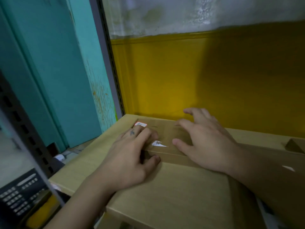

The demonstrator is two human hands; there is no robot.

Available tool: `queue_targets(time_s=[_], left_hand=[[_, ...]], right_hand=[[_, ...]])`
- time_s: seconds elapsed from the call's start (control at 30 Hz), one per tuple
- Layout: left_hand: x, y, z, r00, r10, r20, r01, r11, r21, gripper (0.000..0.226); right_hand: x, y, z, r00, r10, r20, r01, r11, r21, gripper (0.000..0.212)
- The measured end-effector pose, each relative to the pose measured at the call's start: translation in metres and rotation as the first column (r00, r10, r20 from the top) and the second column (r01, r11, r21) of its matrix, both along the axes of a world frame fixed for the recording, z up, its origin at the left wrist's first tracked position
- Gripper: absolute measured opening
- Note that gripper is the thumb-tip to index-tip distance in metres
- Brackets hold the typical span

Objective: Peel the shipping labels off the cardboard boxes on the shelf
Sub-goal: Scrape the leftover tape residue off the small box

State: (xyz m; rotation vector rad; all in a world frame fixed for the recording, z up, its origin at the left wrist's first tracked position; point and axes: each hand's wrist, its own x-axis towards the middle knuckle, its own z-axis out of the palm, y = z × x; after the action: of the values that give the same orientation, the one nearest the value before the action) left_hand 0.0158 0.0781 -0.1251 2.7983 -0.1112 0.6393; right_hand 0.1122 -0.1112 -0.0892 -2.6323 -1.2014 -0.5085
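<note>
Yellow shelf backing (181, 76) rises behind the cardboard box (173, 187). Peeling looks under way: a torn label scrap (158, 143) lies between the hands, and a red-edged label (140, 124) sits just beyond the left hand (132, 156). That hand's fingers bend onto the box; I cannot tell whether its grip pinches anything. The right hand (206, 141) rests spread, grip apart. Next, a fingernail must lift an edge.

Left hand (132, 156) reaches in from 7 o'clock, palm down, knuckles raised, fingers (145, 133) curled with tips toward 1 o'clock, thumb tucked under. Right hand (206, 139), entering from 4 o'clock, lies palm down, digits spread toward 11 o'clock
</note>
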Motion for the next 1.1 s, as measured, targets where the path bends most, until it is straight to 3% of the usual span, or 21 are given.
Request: queue_targets(time_s=[0.4,0.63,1.1], left_hand=[[0.005,0.000,-0.003,0.999,0.008,0.042,-0.010,1.000,0.026,0.037],[0.006,-0.002,-0.002,0.999,0.029,0.020,-0.030,0.999,0.033,0.040],[0.013,-0.016,0.006,0.994,0.107,-0.032,-0.104,0.992,0.075,0.036]], right_hand=[[-0.004,0.006,-0.003,0.997,0.065,-0.032,-0.064,0.997,0.038,0.044],[-0.003,0.014,-0.007,0.987,0.159,-0.022,-0.156,0.983,0.092,0.031],[-0.005,0.023,-0.014,0.992,0.123,-0.041,-0.122,0.992,0.035,0.034]])
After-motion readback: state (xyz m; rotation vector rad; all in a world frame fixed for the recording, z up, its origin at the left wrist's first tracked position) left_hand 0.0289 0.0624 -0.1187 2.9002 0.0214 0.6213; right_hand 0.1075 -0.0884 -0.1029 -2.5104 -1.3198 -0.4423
